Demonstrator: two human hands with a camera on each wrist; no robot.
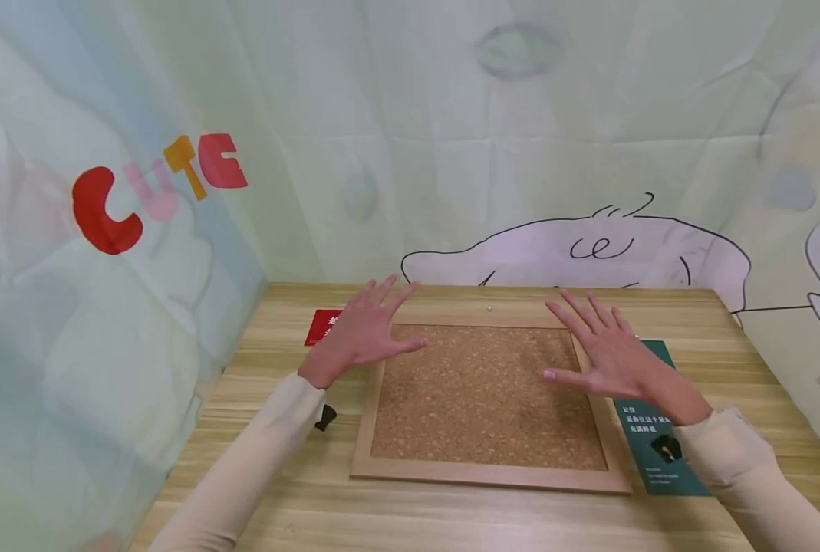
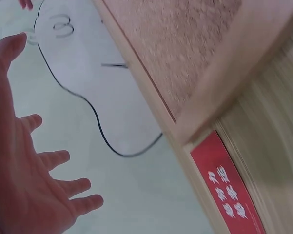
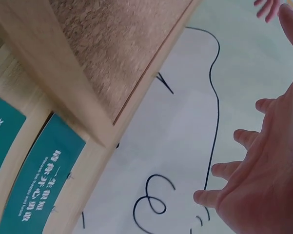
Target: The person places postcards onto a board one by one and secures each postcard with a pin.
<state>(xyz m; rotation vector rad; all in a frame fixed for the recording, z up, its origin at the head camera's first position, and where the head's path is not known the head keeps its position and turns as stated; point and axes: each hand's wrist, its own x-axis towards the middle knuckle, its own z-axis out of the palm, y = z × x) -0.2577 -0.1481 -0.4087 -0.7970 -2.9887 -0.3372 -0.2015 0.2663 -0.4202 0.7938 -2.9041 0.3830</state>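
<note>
A cork board [image 1: 485, 395] in a pale wooden frame lies on the wood-grain table. My left hand [image 1: 364, 333] hovers over the frame's left side, palm down, fingers spread and holding nothing; the left wrist view shows the same bare palm [image 2: 31, 180]. Over the right side of the board is my right hand [image 1: 610, 353], its fingers also spread and its grasp empty. A red card [image 1: 322, 326] with white writing lies left of the board, partly covered by the left hand. Beside the frame's right edge lie green cards [image 3: 44, 180] with white writing, partly hidden by the right arm in the head view.
A small shiny round piece [image 1: 489, 309] sits on the table behind the board. Black pieces show beside the left sleeve [image 1: 271, 437] and the right sleeve [image 1: 727, 452]. Printed curtains [image 1: 354, 100] with cartoon drawings close off the back and sides of the table [image 1: 278, 506].
</note>
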